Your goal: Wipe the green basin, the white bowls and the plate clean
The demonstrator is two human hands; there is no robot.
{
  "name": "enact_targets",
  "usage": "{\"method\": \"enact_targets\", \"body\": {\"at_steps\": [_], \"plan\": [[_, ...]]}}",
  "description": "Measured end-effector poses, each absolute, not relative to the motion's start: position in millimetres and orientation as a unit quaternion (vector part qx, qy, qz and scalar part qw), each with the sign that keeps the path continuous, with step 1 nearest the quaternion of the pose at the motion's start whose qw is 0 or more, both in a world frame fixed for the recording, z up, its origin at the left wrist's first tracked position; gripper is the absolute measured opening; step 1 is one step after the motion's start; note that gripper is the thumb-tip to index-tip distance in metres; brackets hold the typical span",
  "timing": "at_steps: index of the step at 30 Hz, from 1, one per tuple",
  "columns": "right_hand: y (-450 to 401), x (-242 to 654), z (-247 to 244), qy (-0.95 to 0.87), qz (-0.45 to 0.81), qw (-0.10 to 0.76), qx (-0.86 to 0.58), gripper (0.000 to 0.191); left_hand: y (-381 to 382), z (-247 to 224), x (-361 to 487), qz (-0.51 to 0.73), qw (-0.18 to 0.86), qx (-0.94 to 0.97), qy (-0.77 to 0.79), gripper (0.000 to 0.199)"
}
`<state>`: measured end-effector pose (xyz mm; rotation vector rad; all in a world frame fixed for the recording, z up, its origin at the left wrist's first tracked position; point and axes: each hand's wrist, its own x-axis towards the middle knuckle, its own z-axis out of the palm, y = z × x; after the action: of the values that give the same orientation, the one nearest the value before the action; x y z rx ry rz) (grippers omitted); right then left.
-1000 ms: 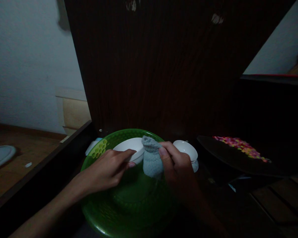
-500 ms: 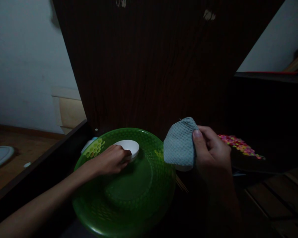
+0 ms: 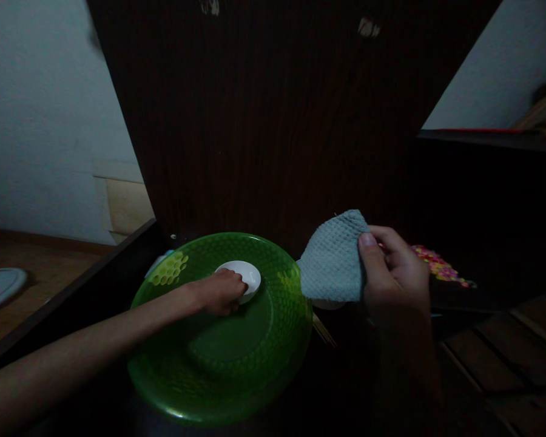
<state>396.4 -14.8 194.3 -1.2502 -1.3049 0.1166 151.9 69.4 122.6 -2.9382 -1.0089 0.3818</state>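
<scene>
My left hand point(image 3: 224, 291) reaches into a large green plastic basin point(image 3: 236, 346) and grips the near rim of a small white bowl point(image 3: 251, 280). The bowl sits low inside the basin, toward its far side; my fingertips are partly hidden. To the right of the basin, my right hand point(image 3: 394, 267) pinches the corner of a light blue textured cloth point(image 3: 334, 261) between thumb and fingers. The cloth hangs down beside the basin's right rim. Behind it a pale rounded dish point(image 3: 328, 304) shows only along its lower edge.
Several thin chopstick-like sticks point(image 3: 324, 331) lie right of the basin. A dark wooden panel point(image 3: 273, 133) rises behind. Pink and yellow decoration point(image 3: 441, 267) shows beyond my right hand. A dark board edge point(image 3: 73, 291) runs along the left, and wooden slats point(image 3: 491, 358) lie at lower right.
My left hand and the bowl have moved slightly right within the basin. The cloth hangs a little more spread, and my right hand has shifted slightly right. The view has turned a little.
</scene>
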Motion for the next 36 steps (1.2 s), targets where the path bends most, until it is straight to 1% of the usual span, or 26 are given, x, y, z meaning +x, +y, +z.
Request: {"method": "enact_targets", "body": {"at_steps": [4,8,15,23,28,31,34,36], "plan": [[-17,403,195,-0.566,0.046,0.617,-0.545,0.021,69,111,156,0.147,0.001,-0.94,-0.307,0.025],[-20,404,197,-0.551,0.05,0.633,-0.542,0.021,68,110,157,0.158,0.0,-0.938,-0.307,0.027],[-23,403,198,-0.557,0.046,0.639,-0.528,0.02,69,111,161,0.17,0.0,-0.932,-0.32,0.022],[-29,399,199,-0.559,0.054,0.643,-0.521,0.022,65,112,161,0.155,0.004,-0.925,-0.346,0.021],[-31,404,198,-0.567,0.033,0.634,-0.524,0.022,57,126,151,0.125,0.007,-0.924,-0.362,0.024],[-32,409,199,-0.582,0.033,0.62,-0.526,0.023,46,140,134,0.068,0.005,-0.924,-0.376,0.028],[-33,412,200,-0.589,0.042,0.612,-0.527,0.024,29,148,109,-0.093,-0.042,-0.909,-0.403,0.037],[-34,413,201,-0.59,0.043,0.606,-0.532,0.024,17,148,90,-0.198,-0.083,-0.886,-0.411,0.039]]}}
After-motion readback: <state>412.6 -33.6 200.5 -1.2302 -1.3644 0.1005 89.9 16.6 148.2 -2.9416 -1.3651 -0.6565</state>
